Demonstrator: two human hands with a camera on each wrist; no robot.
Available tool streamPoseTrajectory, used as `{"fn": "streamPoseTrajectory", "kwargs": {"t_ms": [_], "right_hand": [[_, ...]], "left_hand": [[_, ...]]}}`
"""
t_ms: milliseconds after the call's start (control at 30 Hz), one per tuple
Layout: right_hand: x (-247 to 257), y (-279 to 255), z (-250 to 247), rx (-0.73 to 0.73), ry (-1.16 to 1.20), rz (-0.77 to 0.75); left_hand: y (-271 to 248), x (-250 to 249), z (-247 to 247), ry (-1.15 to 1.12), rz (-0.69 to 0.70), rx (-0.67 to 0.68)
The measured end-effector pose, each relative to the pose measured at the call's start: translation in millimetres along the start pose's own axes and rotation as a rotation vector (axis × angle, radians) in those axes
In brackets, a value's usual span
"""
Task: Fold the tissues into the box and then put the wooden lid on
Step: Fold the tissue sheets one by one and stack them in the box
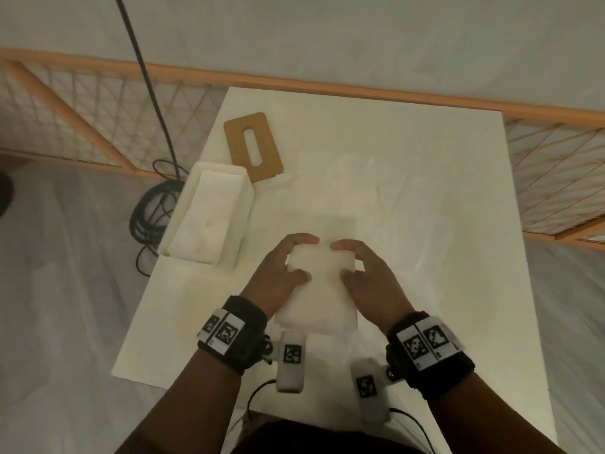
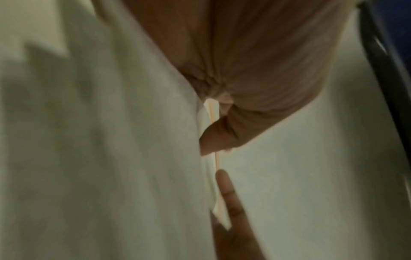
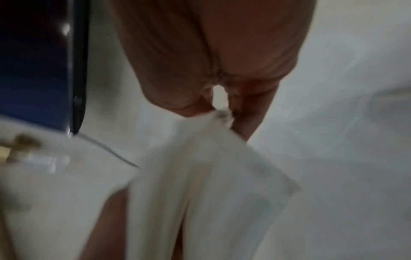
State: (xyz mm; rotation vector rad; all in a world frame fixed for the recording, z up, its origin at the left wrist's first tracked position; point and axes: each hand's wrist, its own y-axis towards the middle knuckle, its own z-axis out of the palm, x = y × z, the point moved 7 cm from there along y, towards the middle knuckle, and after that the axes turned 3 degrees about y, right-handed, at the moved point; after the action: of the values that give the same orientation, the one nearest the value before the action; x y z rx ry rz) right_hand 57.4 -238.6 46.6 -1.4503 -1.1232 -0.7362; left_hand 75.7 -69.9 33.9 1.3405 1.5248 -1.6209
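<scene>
2 hands work 1 folded tissue [image 1: 319, 283] near the front-middle of the white table [image 1: 425, 224]. Left hand [image 1: 278, 273] grips the tissue's left edge, fingers curled over the far end, thumb on top. Right hand [image 1: 370, 276] grips the right edge the same way, fingers curled over the far end, thumb pressing the top. Tissue's far end is lifted off the table, near end lies flat between the 2 wrists.

White box [image 1: 209, 211] sits left of and beyond the tissue, at the table's left edge, open on top, with folded tissues [image 1: 204, 221] inside. Wooden lid [image 1: 252, 147] lies flat on the table just beyond the box, touching or nearly touching its far corner, oval slot facing up; it is off the box.

Left wrist view: blurred, palm close to the lens, 1 fingertip [image 2: 223, 177] against a thin white edge, rest cannot tell. Right wrist view: blurred, fingers pinch the white tissue [image 3: 211, 184], which hangs toward the lens.

Black wristbands with printed markers [image 1: 226, 332] on both wrists. Black cable [image 1: 147, 211] is coiled on the floor left of the box. Wooden lattice rail [image 1: 98, 109] runs beyond the table.
</scene>
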Motion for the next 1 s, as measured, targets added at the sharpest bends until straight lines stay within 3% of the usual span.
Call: {"fn": "streamPoseTrajectory", "kwargs": {"t_ms": [100,167,233,367,533,667,800,867,1000], "right_hand": [[41,21,42,0.054,0.215,0.007],[67,44,72,0.069,0.157,-0.066],[84,71,106,0.094,0.085,-0.101],[94,118,176,0.204,-0.210,-0.179],[88,145,220,0.180,-0.694,-0.152],[89,139,232,0.103,-0.977,-0.114],[109,135,233,-0.039,-1.237,-0.266],[108,147,232,0.043,-1.254,-0.292],[83,173,226,0.223,-1.277,-0.181]], "left_hand": [[1,-7,-73,-0.311,-0.024,0.027],[4,-15,-121,-0.318,0.000,0.043],[9,-23,-167,-0.146,0.036,0.025],[36,-25,-233,0.483,0.064,-0.080],[58,7,-232,0.925,-0.045,-0.084],[61,22,-217,1.150,-0.019,-0.117],[54,-1,-208,1.418,0.124,-0.152],[58,-5,-209,1.518,0.140,-0.111],[74,17,-221,1.519,-0.037,0.057]]}}
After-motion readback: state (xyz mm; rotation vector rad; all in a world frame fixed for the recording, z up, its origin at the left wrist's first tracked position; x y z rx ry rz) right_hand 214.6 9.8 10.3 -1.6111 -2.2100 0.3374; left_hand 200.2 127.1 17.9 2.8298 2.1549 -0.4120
